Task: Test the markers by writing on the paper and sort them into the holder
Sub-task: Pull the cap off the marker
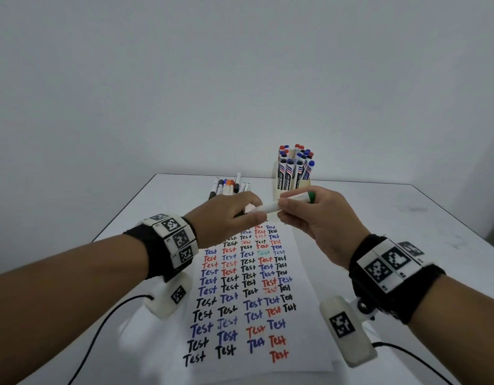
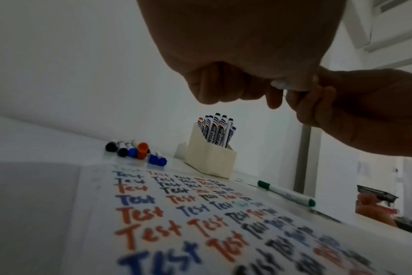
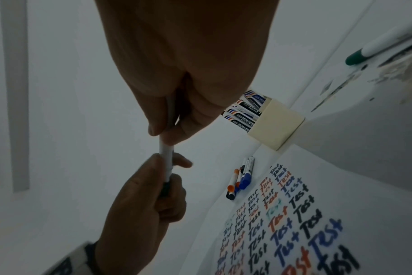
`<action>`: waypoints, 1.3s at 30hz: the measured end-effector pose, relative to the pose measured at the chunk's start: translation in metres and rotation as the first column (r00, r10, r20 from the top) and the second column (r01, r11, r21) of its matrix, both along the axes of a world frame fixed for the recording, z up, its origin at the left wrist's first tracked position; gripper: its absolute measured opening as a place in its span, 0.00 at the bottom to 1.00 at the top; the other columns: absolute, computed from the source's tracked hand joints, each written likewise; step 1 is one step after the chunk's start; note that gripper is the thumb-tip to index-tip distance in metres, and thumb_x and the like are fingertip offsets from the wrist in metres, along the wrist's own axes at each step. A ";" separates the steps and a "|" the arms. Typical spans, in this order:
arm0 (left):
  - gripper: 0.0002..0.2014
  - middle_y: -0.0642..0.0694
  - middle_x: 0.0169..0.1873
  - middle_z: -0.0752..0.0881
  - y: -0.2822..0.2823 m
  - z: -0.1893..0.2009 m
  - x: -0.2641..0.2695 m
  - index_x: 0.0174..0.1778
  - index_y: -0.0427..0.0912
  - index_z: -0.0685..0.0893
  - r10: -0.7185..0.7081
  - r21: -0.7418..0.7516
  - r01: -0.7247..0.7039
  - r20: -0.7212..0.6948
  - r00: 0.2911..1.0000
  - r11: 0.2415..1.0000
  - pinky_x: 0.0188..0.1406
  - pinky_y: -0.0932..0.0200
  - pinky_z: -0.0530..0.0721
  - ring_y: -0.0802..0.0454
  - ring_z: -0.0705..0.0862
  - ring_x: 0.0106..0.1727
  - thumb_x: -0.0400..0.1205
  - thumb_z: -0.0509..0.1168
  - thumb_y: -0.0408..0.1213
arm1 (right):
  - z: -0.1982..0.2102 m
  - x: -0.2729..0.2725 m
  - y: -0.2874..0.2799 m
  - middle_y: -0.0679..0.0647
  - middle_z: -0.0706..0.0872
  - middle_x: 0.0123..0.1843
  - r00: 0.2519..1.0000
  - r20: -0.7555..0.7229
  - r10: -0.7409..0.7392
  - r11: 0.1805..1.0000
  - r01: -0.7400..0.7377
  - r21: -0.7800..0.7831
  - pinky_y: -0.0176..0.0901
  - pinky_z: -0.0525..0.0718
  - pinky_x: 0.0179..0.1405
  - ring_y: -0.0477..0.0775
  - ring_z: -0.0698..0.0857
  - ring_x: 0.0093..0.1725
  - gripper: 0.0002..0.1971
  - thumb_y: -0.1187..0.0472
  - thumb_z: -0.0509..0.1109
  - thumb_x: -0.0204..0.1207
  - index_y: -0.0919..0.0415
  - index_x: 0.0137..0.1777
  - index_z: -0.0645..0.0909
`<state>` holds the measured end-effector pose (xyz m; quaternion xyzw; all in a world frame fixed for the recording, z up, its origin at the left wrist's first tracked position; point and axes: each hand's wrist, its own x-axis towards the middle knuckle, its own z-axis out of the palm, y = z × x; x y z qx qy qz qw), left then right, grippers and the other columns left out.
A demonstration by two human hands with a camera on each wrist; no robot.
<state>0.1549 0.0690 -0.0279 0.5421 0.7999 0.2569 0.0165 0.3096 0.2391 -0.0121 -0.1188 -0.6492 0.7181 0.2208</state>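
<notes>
A white marker (image 1: 295, 198) with a green end is held level above the top of the paper (image 1: 245, 287), which is covered with rows of "Test". My right hand (image 1: 284, 208) pinches its barrel near the green tail. My left hand (image 1: 252, 213) grips the other end, where a dark green cap (image 3: 165, 188) shows between its fingers in the right wrist view. The cap meets the barrel (image 3: 166, 158). The cream holder (image 1: 277, 190) stands behind the hands, packed with upright markers. A small heap of loose markers (image 1: 229, 186) lies to its left.
A second green-capped marker (image 2: 287, 193) lies on the white table (image 1: 406, 218) right of the paper, hidden by my right hand in the head view. Cables trail from both wrist cameras over the near table. The table's far edge meets a plain wall.
</notes>
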 end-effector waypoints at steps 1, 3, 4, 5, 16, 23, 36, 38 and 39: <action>0.08 0.48 0.35 0.83 0.000 -0.001 -0.006 0.59 0.59 0.73 0.015 -0.019 -0.014 0.043 0.999 1.000 0.26 0.64 0.74 0.59 0.74 0.26 0.89 0.56 0.55 | -0.001 -0.001 0.001 0.62 0.91 0.46 0.999 -0.001 -0.032 0.999 0.032 -0.013 0.45 0.93 0.53 0.55 0.92 0.44 0.08 0.67 0.78 0.78 0.70 0.55 0.88; 0.10 0.43 0.37 0.81 -0.002 -0.005 -0.024 0.66 0.50 0.70 0.112 -0.051 -0.109 0.066 0.991 0.993 0.28 0.59 0.74 0.54 0.72 0.29 0.90 0.55 0.44 | -0.002 -0.001 0.007 0.63 0.91 0.49 0.996 0.004 -0.094 0.994 0.094 -0.054 0.44 0.92 0.53 0.54 0.91 0.44 0.08 0.66 0.77 0.80 0.70 0.55 0.88; 0.10 0.43 0.38 0.82 -0.004 -0.008 -0.037 0.67 0.47 0.68 0.187 -0.066 -0.185 0.035 0.982 0.981 0.29 0.56 0.75 0.52 0.74 0.30 0.90 0.55 0.40 | -0.004 -0.001 0.010 0.64 0.91 0.51 0.994 0.010 -0.112 0.991 0.113 -0.073 0.43 0.92 0.53 0.54 0.91 0.45 0.09 0.65 0.77 0.80 0.70 0.56 0.87; 0.10 0.43 0.40 0.83 -0.008 -0.011 -0.050 0.66 0.45 0.66 0.260 -0.076 -0.259 -0.005 0.966 0.963 0.32 0.55 0.78 0.51 0.77 0.32 0.90 0.55 0.40 | -0.006 0.000 0.013 0.65 0.91 0.53 0.992 0.020 -0.123 0.988 0.124 -0.087 0.43 0.92 0.52 0.54 0.91 0.45 0.09 0.65 0.77 0.80 0.70 0.56 0.87; 0.09 0.49 0.56 0.85 -0.023 -0.030 -0.140 0.56 0.47 0.87 0.426 -0.289 -0.490 -0.257 0.867 0.822 0.54 0.58 0.78 0.52 0.81 0.53 0.81 0.72 0.42 | -0.024 -0.005 0.026 0.65 0.92 0.53 0.985 0.092 -0.145 0.976 0.157 -0.147 0.42 0.92 0.49 0.54 0.93 0.46 0.10 0.65 0.77 0.80 0.70 0.58 0.86; 0.15 0.51 0.60 0.86 -0.017 -0.036 -0.153 0.63 0.50 0.84 0.455 -0.375 -0.517 -0.247 0.856 0.769 0.57 0.58 0.78 0.53 0.80 0.56 0.82 0.71 0.47 | -0.031 -0.014 0.030 0.70 0.92 0.55 0.993 0.079 -0.092 0.952 0.111 -0.287 0.48 0.94 0.51 0.66 0.93 0.56 0.14 0.64 0.71 0.85 0.72 0.65 0.80; 0.49 0.54 0.88 0.43 -0.028 -0.024 -0.064 0.88 0.60 0.48 0.122 -0.613 -0.144 -0.078 0.989 0.777 0.85 0.40 0.47 0.51 0.42 0.88 0.73 0.57 0.75 | -0.027 -0.005 0.028 0.66 0.94 0.50 0.998 0.052 -0.036 0.974 0.047 -0.221 0.42 0.92 0.49 0.61 0.94 0.49 0.22 0.74 0.75 0.79 0.70 0.71 0.74; 0.54 0.55 0.86 0.33 -0.027 -0.024 -0.047 0.87 0.63 0.38 0.108 -0.737 -0.123 -0.068 0.992 0.665 0.84 0.34 0.42 0.49 0.33 0.87 0.70 0.55 0.78 | -0.026 0.004 0.024 0.65 0.93 0.52 0.994 0.102 -0.044 0.986 0.059 -0.158 0.41 0.91 0.45 0.56 0.93 0.43 0.22 0.73 0.76 0.78 0.63 0.70 0.77; 0.56 0.54 0.86 0.30 -0.027 -0.026 -0.043 0.86 0.64 0.34 0.105 -0.777 -0.123 -0.073 0.992 0.617 0.83 0.33 0.42 0.48 0.31 0.87 0.68 0.55 0.79 | -0.027 0.010 0.023 0.66 0.92 0.53 0.992 0.126 -0.030 0.990 0.047 -0.133 0.40 0.91 0.44 0.55 0.92 0.42 0.22 0.71 0.77 0.78 0.62 0.70 0.78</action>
